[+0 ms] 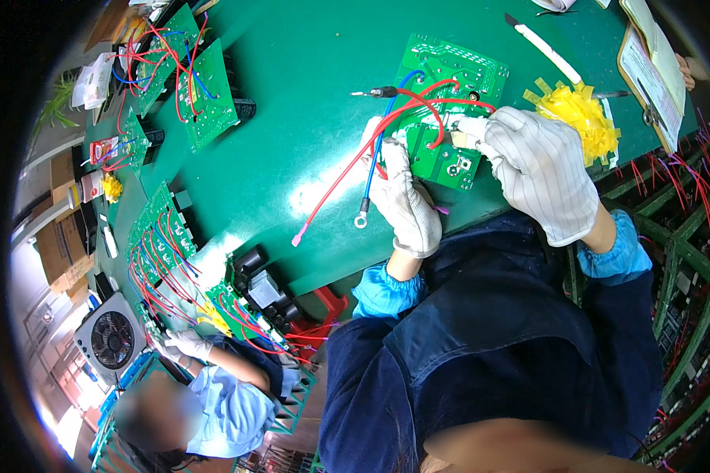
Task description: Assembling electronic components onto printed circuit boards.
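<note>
A green circuit board (426,158) lies on the green tabletop in front of me, its soldered side up. Red wires (335,189) and a blue wire (371,177) rise from it; the blue one ends in a ring terminal (361,219). My left hand (406,205), in a white glove, is closed around these wires beside the board's left edge. Over the board's right part, my gloved right hand (540,169) pinches a small pale piece (467,134) against the surface. Its kind is unclear. A black-sleeved wire end (383,92) sticks out at the board's upper left.
Yellow tape strips (580,118) are bunched right of the board, near a white-handled tool (540,47) and a clipboard (651,79). More wired boards (209,98) stand left. Racks of boards (686,229) flank my right. A co-worker (229,402) sits lower left, near a fan (110,339).
</note>
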